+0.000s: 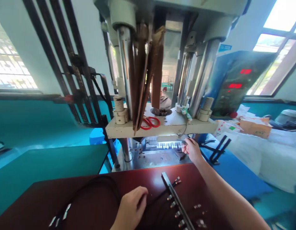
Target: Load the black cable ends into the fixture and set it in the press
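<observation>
My right hand reaches into the lit opening of the press, fingers pinched at the right end of a mold holding a row of small connectors. What the fingers grip is too small to name. My left hand rests curled on the dark red table, lying on black cables. Just right of it lies a black bar with several cable ends with metal plugs set along it.
The vertical press stands ahead, with red scissors on its white platen. A control panel with red digits is at the right. White bags and a cardboard box lie beyond a blue surface.
</observation>
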The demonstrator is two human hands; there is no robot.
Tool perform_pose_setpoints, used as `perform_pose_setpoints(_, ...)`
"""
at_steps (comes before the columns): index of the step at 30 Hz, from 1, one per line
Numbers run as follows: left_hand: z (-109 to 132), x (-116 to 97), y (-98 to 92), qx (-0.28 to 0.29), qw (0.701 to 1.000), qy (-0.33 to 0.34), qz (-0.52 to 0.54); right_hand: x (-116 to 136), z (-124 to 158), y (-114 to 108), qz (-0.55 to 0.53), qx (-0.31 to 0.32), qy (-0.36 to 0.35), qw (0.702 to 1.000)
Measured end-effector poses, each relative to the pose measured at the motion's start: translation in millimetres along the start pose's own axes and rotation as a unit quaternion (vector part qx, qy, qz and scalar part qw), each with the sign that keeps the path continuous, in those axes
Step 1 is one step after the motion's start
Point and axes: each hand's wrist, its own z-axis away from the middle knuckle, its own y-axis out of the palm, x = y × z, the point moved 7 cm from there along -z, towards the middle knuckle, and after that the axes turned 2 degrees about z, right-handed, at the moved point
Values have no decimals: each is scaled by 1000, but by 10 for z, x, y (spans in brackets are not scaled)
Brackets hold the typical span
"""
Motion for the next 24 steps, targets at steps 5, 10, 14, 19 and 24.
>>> perform_pose_setpoints(5, -105, 54, -58, -38, 992, -100, 70, 22, 665, -800, -48, -37, 55, 997)
perform_pose_setpoints(10, -412, -699, 753, 138, 857, -287, 406, 76, 1201, -1325, -99, -113, 28, 988)
perform_pose_setpoints(14, -406, -1369, 1499, 138, 645, -460, 594, 102, 1468, -1518, -118, -165, 15, 979)
perform_pose_setpoints(19, -433, -1553, 1853, 17, 563, -475, 676, 158, 1618, -1647, -148, -180, 22, 972)
perform_pose_setpoints(24, -490, -1535, 1943, 9, 576, -460, 676, 156, 1658, -1686, -152, -183, 21, 971)
